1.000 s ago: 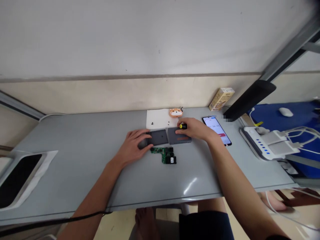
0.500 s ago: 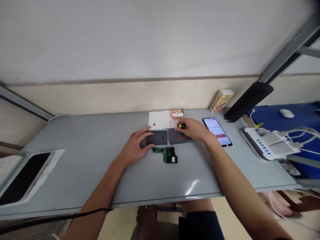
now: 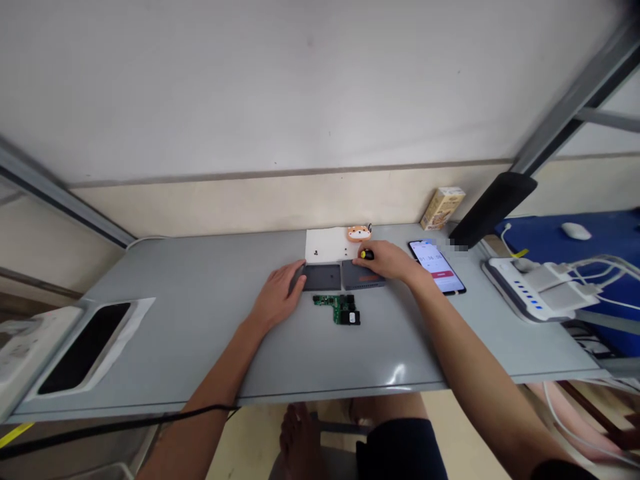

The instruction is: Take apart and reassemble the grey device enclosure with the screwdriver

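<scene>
My left hand (image 3: pixel 278 293) grips the left end of an open dark grey plastic case half (image 3: pixel 324 277), thumb at its near corner and fingers at the far one. My right hand (image 3: pixel 387 259) has its fingers closed round a short black screwdriver with a yellow end (image 3: pixel 367 255); its tip cannot be made out. That hand rests over the second dark grey case half (image 3: pixel 361 277), which has vents along its near side and lies just right of the first. A green circuit board (image 3: pixel 340 308) with black connectors lies in front of both halves.
Tiny dark screws (image 3: pixel 316 253) lie on white paper (image 3: pixel 327 241) by an orange animal-faced case (image 3: pixel 359 233). A lit phone (image 3: pixel 435 267), a carton (image 3: pixel 443 208) and a power strip (image 3: pixel 525 293) stand right. A dark-screened phone (image 3: pixel 85 347) lies left. A black cable (image 3: pixel 125 425) crosses the front edge.
The fingers of my left hand have drawn in at the end of the case half. My right hand stays on the screwdriver. The whole view has shifted slightly.
</scene>
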The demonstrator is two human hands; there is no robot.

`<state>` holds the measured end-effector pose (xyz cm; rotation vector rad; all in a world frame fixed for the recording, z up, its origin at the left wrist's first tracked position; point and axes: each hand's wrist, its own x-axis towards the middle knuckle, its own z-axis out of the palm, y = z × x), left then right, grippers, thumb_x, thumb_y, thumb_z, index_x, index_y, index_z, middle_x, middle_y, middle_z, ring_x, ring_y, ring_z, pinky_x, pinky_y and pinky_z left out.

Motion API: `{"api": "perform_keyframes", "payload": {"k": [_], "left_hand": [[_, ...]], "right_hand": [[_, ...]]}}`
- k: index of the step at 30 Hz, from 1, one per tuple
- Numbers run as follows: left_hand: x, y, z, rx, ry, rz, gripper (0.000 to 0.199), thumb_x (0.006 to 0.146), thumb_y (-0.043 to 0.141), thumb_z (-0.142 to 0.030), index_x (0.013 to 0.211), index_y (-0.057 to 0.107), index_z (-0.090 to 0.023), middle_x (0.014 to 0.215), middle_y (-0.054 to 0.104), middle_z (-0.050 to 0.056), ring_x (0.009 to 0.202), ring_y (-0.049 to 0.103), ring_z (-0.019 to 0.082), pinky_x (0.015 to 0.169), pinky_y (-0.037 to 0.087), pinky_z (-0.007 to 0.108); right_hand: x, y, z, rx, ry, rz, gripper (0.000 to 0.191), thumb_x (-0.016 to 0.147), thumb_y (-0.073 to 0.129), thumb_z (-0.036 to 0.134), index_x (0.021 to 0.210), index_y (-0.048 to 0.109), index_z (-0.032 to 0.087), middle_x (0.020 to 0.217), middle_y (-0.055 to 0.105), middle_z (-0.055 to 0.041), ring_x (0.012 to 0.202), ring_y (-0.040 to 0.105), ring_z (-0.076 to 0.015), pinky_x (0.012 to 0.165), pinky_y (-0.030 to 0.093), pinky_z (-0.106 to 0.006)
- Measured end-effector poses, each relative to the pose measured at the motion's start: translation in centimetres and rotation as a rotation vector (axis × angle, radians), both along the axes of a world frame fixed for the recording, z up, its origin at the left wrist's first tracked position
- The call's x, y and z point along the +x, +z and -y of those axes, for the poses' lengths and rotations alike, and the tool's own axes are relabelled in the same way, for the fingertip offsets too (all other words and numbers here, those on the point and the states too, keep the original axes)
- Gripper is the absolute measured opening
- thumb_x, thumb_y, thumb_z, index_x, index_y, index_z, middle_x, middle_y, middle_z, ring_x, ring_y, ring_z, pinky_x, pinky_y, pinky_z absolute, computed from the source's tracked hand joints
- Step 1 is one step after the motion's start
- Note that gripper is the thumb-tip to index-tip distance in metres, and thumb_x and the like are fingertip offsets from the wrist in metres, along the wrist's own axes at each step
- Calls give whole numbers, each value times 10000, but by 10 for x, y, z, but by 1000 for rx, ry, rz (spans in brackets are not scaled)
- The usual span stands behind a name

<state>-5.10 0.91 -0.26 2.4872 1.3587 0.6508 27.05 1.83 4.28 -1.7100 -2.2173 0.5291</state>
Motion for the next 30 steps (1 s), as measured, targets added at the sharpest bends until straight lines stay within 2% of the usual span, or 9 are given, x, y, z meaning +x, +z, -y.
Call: {"api": "perform_keyframes", "payload": {"k": [3,11,18,24,30], "left_hand": [[0,0,0,0,1,9,477,1084,347,-428,1471,479,-181,1454,604,125,1343,563,277,1163,403,501],[-1,-2,1,28,19,-3,474,1073,374,-437,1479,476,-214,1461,603,107,1348,565,284,1163,415,502],[-1,0,3,31,24,23,460,1060,402,-448,1453,506,-233,1440,621,97,1322,585,290,1150,433,512],[-1,3,5,3,24,15,472,1061,407,-449,1467,497,-226,1461,604,102,1335,571,289,1151,424,514],[1,5,6,-3,19,-15,502,1051,435,-481,1486,470,-233,1476,592,96,1352,557,297,1159,407,512]], "right_hand": [[-1,1,2,24,-1,-9,322,948,574,551,965,664,242,1015,748,-56,828,640,-215,689,382,-300],[-1,4,2,37,2,-29,323,942,576,553,915,648,240,879,725,-36,732,604,-193,662,367,-295],[7,3,-1,11,-14,-54,313,928,609,536,895,670,231,921,736,-42,803,636,-199,707,399,-295],[3,4,2,22,-18,-47,299,940,595,532,925,659,240,931,737,-45,764,623,-197,653,367,-299],[2,0,0,37,-11,-42,306,943,592,543,934,647,242,947,746,-44,808,640,-210,680,376,-300]]}}
